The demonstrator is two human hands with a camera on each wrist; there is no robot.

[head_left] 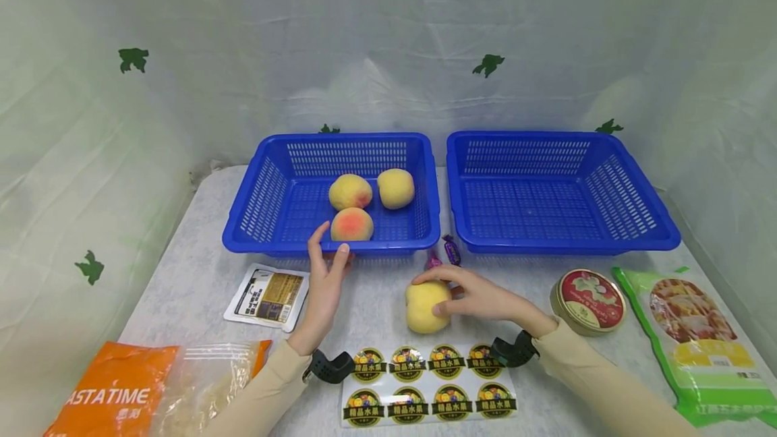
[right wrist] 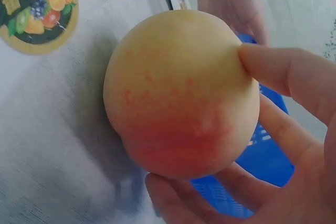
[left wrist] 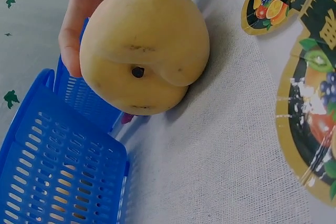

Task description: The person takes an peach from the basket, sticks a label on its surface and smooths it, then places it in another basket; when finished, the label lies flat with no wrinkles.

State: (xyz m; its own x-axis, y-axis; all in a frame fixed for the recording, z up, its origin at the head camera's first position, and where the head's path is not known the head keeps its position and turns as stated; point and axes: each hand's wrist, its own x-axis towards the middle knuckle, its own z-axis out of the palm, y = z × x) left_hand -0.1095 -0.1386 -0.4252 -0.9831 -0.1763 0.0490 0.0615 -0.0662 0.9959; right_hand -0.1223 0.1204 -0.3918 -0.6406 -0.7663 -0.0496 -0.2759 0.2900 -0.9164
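Note:
My right hand (head_left: pixel 479 295) grips a yellow peach (head_left: pixel 423 305) low over the table, thumb on the near side and fingers round the far side. The left wrist view shows the dark stem hole of this peach; a red blush (right wrist: pixel 181 140) covers its other side in the right wrist view. My left hand (head_left: pixel 326 288) has its thumb and index finger spread at the front rim of the left blue basket (head_left: pixel 285 246), close to a red-blushed peach (head_left: pixel 352 224). It holds nothing that I can see. Two more peaches (head_left: pixel 350 192) lie behind that one.
A second blue basket (head_left: pixel 564 243) stands at right. Wrapped candies (head_left: pixel 451 250) lie between the baskets. A sticker sheet (head_left: pixel 428 386) lies in front. A white pouch (head_left: pixel 269 297) and orange bag (head_left: pixel 115 390) are left; a round tin (head_left: pixel 587 302) and green bag (head_left: pixel 698 342) are right.

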